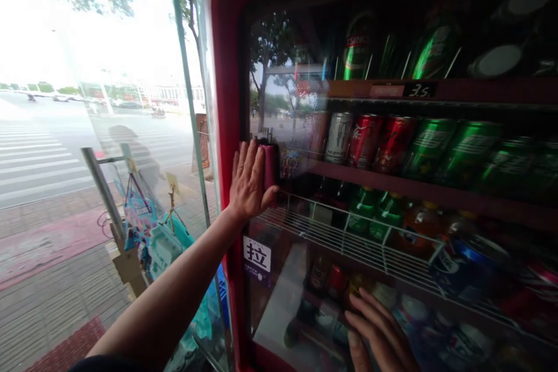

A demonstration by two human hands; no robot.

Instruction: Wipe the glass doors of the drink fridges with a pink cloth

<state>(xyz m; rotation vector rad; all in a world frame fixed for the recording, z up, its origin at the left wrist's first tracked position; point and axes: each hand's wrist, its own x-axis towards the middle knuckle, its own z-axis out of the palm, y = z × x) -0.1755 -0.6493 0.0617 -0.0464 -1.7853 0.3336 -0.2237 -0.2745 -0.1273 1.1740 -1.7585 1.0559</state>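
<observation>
My left hand point(250, 183) lies flat with its fingers stretched upward on the red frame point(224, 128) of a drinks fridge door. Beside its thumb is a dark pink piece point(271, 167), perhaps the door's handle; I cannot make out its full shape. Low in the view, my right hand point(380, 334) is held before the glass door point(283, 279), fingers spread and holding nothing that I can see. Whether it touches the glass I cannot tell. Behind the glass stand green cans point(431, 145), red cans point(365, 140), a silver can point(337, 136) and a blurred blue can point(473, 267).
A white pull sticker point(257, 253) is on the door below my left hand. Inside, a wire shelf point(331, 218) runs across, and a small display point(419, 90) reads 3.5. To the left are a glass panel point(187, 70), hanging bags point(168, 244), paving and a street crossing.
</observation>
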